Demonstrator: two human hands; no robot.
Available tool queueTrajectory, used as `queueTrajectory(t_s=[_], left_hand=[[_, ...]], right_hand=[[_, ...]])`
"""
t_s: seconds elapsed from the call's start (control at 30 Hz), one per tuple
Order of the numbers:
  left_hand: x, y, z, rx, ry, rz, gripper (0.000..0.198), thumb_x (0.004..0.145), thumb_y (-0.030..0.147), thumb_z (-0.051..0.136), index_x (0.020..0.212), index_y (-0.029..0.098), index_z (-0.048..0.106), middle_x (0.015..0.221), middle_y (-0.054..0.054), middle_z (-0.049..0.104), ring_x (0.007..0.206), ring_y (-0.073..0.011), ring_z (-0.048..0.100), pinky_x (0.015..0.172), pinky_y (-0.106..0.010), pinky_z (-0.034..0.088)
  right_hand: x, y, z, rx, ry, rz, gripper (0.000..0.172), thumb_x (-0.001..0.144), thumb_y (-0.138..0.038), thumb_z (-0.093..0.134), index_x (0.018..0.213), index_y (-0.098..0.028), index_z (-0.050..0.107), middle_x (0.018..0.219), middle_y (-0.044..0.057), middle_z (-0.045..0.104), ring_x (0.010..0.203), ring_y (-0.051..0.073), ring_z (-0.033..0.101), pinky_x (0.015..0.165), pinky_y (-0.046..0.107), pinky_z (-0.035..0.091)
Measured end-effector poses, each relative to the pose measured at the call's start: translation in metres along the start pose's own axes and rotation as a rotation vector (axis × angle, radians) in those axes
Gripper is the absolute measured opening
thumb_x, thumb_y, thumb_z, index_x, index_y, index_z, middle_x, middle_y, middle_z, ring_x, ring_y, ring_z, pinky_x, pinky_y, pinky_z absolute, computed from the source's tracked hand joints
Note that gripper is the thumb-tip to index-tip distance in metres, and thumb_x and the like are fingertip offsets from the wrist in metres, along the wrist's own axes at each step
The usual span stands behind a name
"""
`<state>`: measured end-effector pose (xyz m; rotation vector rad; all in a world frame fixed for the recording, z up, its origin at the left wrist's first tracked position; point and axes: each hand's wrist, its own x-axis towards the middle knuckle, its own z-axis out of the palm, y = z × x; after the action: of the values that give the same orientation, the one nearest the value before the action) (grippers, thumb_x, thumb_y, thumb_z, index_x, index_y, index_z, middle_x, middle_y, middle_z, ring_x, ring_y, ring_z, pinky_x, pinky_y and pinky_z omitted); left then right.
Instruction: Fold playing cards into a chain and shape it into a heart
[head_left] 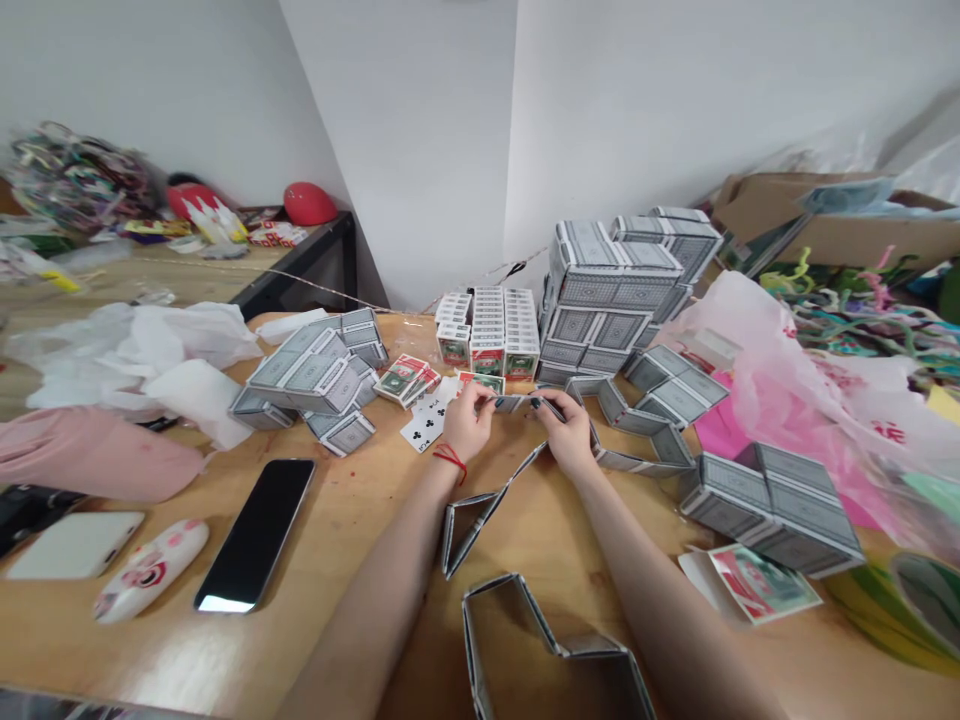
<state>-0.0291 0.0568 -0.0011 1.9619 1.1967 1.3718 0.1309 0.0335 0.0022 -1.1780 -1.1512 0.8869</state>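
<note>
My left hand (466,424) and my right hand (565,432) pinch the two ends of a folded playing card strip (516,403) above the middle of the table. Dark polish shows on the nails, and a red cord circles the left wrist. Below the right hand, a zigzag chain of folded cards (487,515) stands on edge. Nearer to me is an angular card frame (541,622). Loose playing cards (424,420) lie face up beside my left hand. Right of my right hand stands another bent card wall (637,425).
Card packs (487,330) stand in rows at the back, next to a tall stack of card blocks (600,290). More card blocks sit left (311,370) and right (776,500). A phone (256,535), mouse (152,570) and tape roll (900,610) lie nearer the front.
</note>
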Motion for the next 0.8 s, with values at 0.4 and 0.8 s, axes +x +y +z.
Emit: queueTrajectory(t_s=[0.4, 0.8], left_hand=[[0.007, -0.011, -0.014, -0.388, 0.049, -0.203, 0.012, 0.062, 0.017, 0.061, 0.062, 0.014, 0.049, 0.075, -0.005, 0.063, 0.068, -0.0143, 0.06, 0.058, -0.027, 0.048], [0.008, -0.017, -0.022, -0.39, 0.031, -0.234, 0.015, 0.059, 0.02, 0.064, 0.058, 0.014, 0.051, 0.074, -0.006, 0.065, 0.067, -0.0143, 0.06, 0.057, -0.027, 0.048]], right_hand=[[0.0, 0.001, -0.001, -0.141, 0.055, -0.128, 0.015, 0.071, -0.026, 0.051, 0.08, -0.019, 0.06, 0.081, 0.004, 0.062, 0.079, 0.018, 0.056, 0.075, 0.032, 0.043], [0.0, 0.003, -0.001, -0.147, 0.075, -0.145, 0.015, 0.071, -0.026, 0.051, 0.081, -0.019, 0.06, 0.081, 0.004, 0.062, 0.078, 0.017, 0.056, 0.074, 0.031, 0.043]])
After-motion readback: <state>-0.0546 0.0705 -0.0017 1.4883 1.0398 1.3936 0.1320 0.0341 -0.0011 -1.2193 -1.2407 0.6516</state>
